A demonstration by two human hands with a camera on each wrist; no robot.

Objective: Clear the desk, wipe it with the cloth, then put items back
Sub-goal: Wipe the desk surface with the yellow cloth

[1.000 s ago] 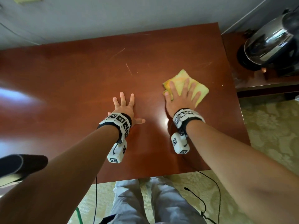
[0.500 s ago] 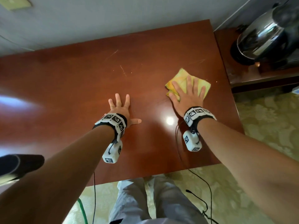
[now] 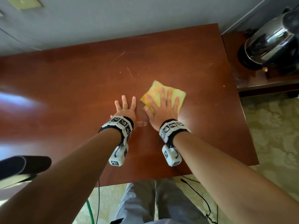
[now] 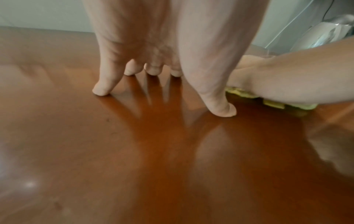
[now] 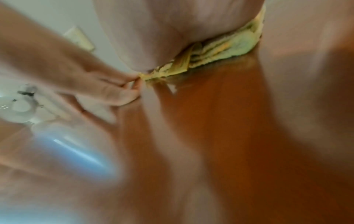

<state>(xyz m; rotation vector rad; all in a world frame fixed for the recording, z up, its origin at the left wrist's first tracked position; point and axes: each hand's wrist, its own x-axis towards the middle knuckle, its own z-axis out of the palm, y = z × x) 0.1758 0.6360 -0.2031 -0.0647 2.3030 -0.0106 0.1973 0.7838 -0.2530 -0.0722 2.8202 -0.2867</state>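
One folded yellow cloth [image 3: 163, 94], roughly square with a corner pointing toward the far wall, lies right of centre on the glossy red-brown counter [image 3: 72, 88] under the flat, spread-fingered right hand [image 3: 161, 109], while the left hand [image 3: 125, 109] rests just beside it, fingers spread, holding nothing; one steel kettle [image 3: 271, 44] stands on a side shelf at right.
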